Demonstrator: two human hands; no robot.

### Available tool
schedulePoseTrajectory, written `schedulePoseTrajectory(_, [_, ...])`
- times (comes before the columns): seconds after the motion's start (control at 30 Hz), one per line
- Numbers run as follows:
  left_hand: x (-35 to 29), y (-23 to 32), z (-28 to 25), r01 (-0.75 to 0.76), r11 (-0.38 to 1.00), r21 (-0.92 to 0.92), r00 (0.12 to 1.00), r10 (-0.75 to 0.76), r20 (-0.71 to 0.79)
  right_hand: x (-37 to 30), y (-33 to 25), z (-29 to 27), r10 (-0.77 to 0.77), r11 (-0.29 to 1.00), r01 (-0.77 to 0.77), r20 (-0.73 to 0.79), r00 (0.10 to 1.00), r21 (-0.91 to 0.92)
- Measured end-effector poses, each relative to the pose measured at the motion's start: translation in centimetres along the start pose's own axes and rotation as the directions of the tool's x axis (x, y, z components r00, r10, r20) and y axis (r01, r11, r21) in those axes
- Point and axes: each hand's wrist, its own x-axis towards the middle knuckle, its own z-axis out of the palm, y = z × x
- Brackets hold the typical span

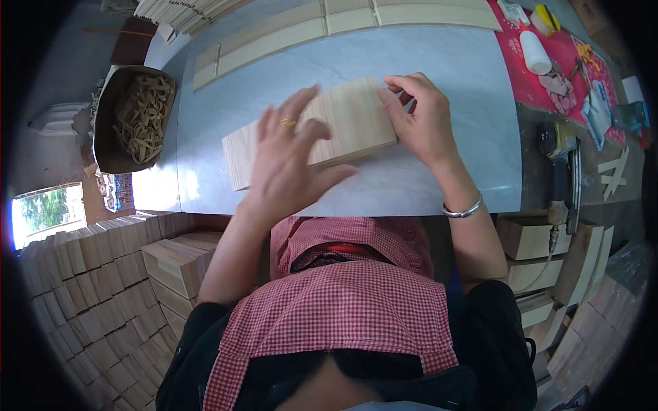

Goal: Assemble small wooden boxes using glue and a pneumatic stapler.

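Note:
A pale wooden board (353,116) lies slantwise on the blue-grey tabletop (452,68) in front of me. My left hand (291,151), slightly smeared by motion, hovers over the board's left half with fingers spread and a ring on one finger. Nothing shows in its grasp. At the board's right end, my right hand (421,116) has its fingers curled, with thumb and forefinger pinching at the far right corner. A bangle circles that wrist. The left hand covers part of the board's near edge.
Long wooden strips (274,44) run along the table's far edge. A box of wood offcuts (140,120) stands at the left. White bottle (534,53) and pink cloth (558,92) lie on a red mat at right. Stacked wooden pieces (96,294) fill the lower left.

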Motion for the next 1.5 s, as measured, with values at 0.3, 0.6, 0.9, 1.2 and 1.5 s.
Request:
schedulePoseTrajectory(0.3, [3.6,-1.2,4.4,-0.054,0.996,-0.074,0.998,0.056,0.024,0.4,-0.3,1.8,0.129,0.991,-0.128,0.015,0.992,-0.029])
schedulePoseTrajectory(0.6, [3.6,-1.3,4.9,-0.059,0.994,-0.088,0.997,0.055,-0.05,0.5,-0.9,1.9,0.075,0.984,-0.069,0.03,0.997,-0.163])
schedulePoseTrajectory(0.9, [3.8,-1.1,5.2,-0.076,0.991,-0.109,0.994,0.066,-0.085,0.2,-0.8,0.3,0.093,0.993,-0.085,0.088,0.992,-0.085])
schedulePoseTrajectory(1.2, [3.6,-1.5,5.1,-0.066,0.995,-0.075,0.989,0.055,-0.134,-6.8,6.3,-21.3,0.036,0.387,-0.223,-0.228,0.973,-0.894])
schedulePoseTrajectory(1.5, [4.6,-1.2,6.1,-0.027,0.995,-0.095,0.972,0.004,-0.235,-10.2,10.0,-27.3,0.368,0.289,-0.395,-0.28,0.887,-0.872])
